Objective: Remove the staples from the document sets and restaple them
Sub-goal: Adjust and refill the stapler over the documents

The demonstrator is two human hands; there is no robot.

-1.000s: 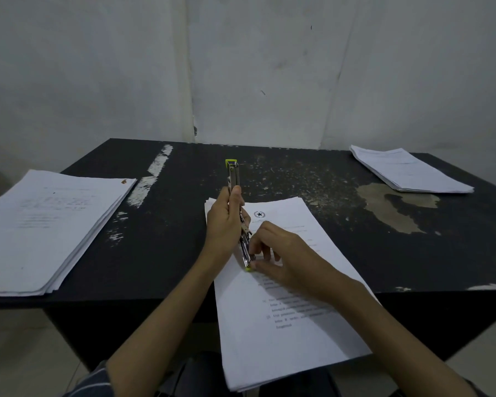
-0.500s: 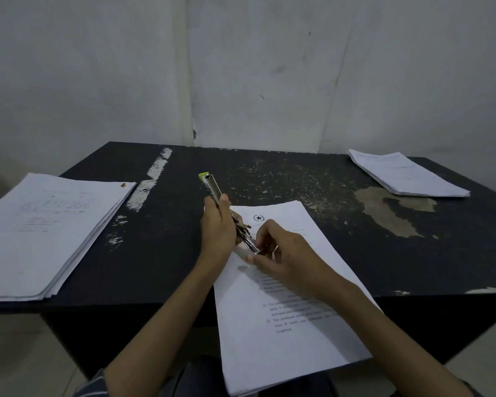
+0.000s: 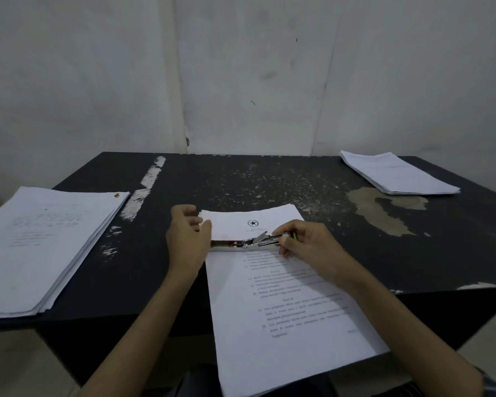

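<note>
A chrome stapler [image 3: 252, 242] with a green tip lies crosswise over the upper part of a white printed document set [image 3: 284, 305] at the table's front middle. My right hand [image 3: 307, 247] pinches the stapler's green right end. The stapler's left end runs under the thumb base of my left hand [image 3: 188, 239], whose thumb rests on the paper's left edge while the forefinger curls loosely above. The stapler's top arm stands slightly raised. The document's lower half hangs over the front edge of the black table [image 3: 441, 253]. No staple is visible on the page.
A thick pile of white papers [image 3: 40, 247] lies at the left and overhangs the table's left front corner. A thinner pile [image 3: 395, 173] sits at the far right corner. The tabletop is worn, with peeled patches. A grey wall stands close behind.
The stapler swung from pointing away from me to lying sideways across the page. My right hand moved to the right and took its green end. My left hand shifted left.
</note>
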